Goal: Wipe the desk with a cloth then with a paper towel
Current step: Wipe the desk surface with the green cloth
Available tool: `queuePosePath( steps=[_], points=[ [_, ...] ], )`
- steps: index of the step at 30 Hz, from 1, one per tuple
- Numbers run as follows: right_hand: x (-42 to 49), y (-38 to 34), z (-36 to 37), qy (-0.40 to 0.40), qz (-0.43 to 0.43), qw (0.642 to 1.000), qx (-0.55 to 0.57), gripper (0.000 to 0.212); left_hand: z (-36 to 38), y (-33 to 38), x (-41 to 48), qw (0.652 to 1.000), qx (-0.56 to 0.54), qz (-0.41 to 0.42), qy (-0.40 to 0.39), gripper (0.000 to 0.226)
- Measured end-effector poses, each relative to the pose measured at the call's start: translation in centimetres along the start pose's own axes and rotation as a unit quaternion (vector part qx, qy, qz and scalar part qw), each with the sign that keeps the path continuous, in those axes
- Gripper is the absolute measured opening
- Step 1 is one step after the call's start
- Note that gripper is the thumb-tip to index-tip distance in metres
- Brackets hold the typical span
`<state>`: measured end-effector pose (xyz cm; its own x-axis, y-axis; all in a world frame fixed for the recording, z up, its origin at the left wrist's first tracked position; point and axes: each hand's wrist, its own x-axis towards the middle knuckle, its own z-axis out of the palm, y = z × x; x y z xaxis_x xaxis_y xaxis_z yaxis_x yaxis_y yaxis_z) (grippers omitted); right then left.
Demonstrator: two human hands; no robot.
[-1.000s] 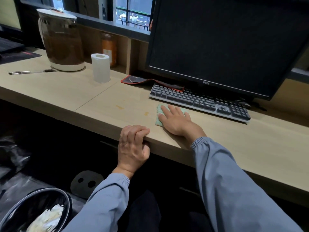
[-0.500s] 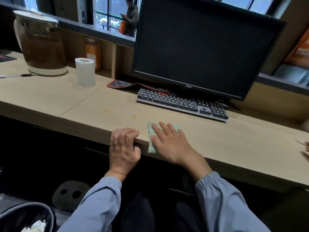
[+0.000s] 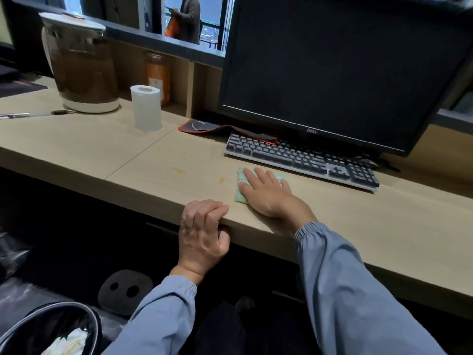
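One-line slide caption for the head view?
Right hand presses a green cloth on the desk near the keyboard; left hand grips the desk edge.

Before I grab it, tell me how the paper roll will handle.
The paper roll stands on end, taller than wide, so a high push would probably tip it, then it could roll. Its hollow core suggests it is light.
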<state>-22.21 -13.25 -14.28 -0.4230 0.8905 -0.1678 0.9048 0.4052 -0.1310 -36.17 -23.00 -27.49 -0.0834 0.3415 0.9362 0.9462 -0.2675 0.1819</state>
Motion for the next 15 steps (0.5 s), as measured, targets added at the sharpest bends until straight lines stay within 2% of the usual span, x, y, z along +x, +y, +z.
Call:
queuePosePath(
  steps=[7,15],
  points=[
    [3.8,0.8,-0.7,0.008,0.000,1.000,0.001,0.065,0.3,-0.3,-0.1,1.000,0.005,0.007,0.005,0.060],
    [2.0,0.9,-0.2,0.006,-0.032,0.999,-0.009,0.064,0.8,-0.1,0.3,0.999,0.025,0.006,0.036,0.057]
  ],
)
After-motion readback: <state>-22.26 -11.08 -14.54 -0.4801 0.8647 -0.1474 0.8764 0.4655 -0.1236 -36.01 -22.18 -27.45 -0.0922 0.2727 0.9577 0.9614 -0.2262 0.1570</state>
